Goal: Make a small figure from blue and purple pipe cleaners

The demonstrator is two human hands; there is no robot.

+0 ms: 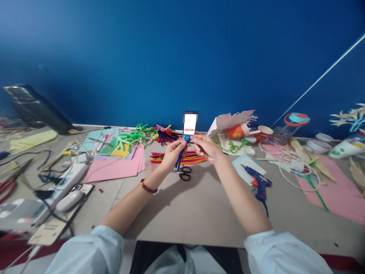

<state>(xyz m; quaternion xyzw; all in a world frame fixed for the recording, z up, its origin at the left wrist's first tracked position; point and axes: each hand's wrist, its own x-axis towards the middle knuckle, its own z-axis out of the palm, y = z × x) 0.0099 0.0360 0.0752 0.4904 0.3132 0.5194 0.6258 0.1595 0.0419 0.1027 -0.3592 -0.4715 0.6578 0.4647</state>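
Note:
Blue pipe cleaners hang down from my left hand, which pinches them near their looped upper end. My right hand has its fingertips closed on the blue loop from the other side. Both hands are raised over the middle of the table. Just below my left hand lies a pair of scissors with black handles, its blades partly hidden. Behind the hands is a row of red, purple and orange pipe cleaners. A phone with a lit screen stands upright against the wall.
Green pipe cleaners and pink paper sheets lie to the left, beside a power strip with tangled cords. A blue glue gun rests at the right. Orange paper cups and a looped white cable are farther back right.

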